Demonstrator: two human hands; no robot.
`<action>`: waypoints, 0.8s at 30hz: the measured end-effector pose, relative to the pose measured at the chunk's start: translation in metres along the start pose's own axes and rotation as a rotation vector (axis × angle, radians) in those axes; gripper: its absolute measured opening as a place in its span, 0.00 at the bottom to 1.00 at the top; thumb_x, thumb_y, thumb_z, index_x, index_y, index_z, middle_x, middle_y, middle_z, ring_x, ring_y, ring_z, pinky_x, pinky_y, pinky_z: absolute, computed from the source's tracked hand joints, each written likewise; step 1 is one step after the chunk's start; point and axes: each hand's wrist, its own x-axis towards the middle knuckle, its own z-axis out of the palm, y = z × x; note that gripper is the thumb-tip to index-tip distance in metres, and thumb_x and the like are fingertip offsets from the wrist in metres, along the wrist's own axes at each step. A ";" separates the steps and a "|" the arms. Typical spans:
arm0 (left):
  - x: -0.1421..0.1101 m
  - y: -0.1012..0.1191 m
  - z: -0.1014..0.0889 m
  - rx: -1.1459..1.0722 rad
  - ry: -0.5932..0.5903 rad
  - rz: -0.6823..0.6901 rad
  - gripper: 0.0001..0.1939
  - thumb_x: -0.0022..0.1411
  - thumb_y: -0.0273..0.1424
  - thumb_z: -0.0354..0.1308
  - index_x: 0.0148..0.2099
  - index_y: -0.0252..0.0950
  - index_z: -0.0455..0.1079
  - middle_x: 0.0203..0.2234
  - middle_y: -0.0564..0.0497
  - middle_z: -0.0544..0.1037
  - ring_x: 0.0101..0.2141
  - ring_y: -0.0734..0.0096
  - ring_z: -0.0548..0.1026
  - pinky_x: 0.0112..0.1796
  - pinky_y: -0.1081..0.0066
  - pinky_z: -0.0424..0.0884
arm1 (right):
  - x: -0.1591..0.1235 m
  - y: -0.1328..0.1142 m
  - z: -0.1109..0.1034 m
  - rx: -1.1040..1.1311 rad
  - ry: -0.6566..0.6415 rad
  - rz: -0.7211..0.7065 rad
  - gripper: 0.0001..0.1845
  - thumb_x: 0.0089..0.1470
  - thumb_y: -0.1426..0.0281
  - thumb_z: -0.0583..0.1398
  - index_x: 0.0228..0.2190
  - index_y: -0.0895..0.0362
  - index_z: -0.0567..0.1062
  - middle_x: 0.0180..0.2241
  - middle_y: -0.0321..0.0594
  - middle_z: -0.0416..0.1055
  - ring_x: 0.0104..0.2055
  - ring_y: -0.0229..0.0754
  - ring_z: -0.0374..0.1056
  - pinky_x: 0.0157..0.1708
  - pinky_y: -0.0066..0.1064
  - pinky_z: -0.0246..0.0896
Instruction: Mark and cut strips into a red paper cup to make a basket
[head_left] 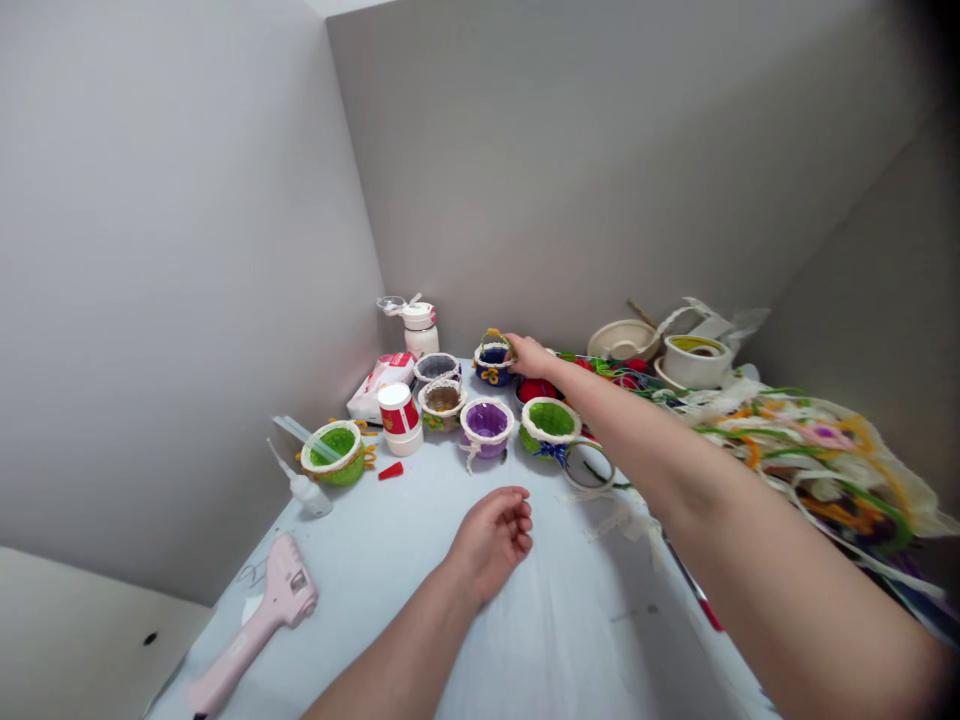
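My right hand (pixel 528 356) reaches to the back of the table, its fingers closed at the right side of a small dark blue basket (pixel 493 372) with a white rim, yellow loops and an arched handle. The fingertips are partly hidden against the basket. My left hand (pixel 495 540) rests on its side on the table, fingers loosely curled and holding nothing. Beyond it stand a purple basket (pixel 487 432) with a white rim and a green basket (pixel 550 428) with a blue bow. A roll of tape (pixel 589 467) leans by the green one.
A pink glue gun (pixel 274 600) lies at left, near a white squeeze bottle (pixel 309 494) and a green basket (pixel 341 466) holding glue sticks. A red-and-white jar (pixel 400 420), tissue pack (pixel 379 385) and white bottle (pixel 421 330) stand behind. Tangled yarn (pixel 810 450) covers the right side.
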 end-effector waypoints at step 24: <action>0.000 -0.001 0.000 0.034 -0.010 0.015 0.10 0.51 0.25 0.61 0.38 0.33 0.69 0.25 0.54 0.69 0.23 0.81 0.66 0.25 0.78 0.58 | 0.004 -0.004 0.007 0.335 -0.027 0.052 0.71 0.29 0.55 0.74 0.67 0.59 0.46 0.68 0.58 0.49 0.69 0.58 0.50 0.66 0.45 0.47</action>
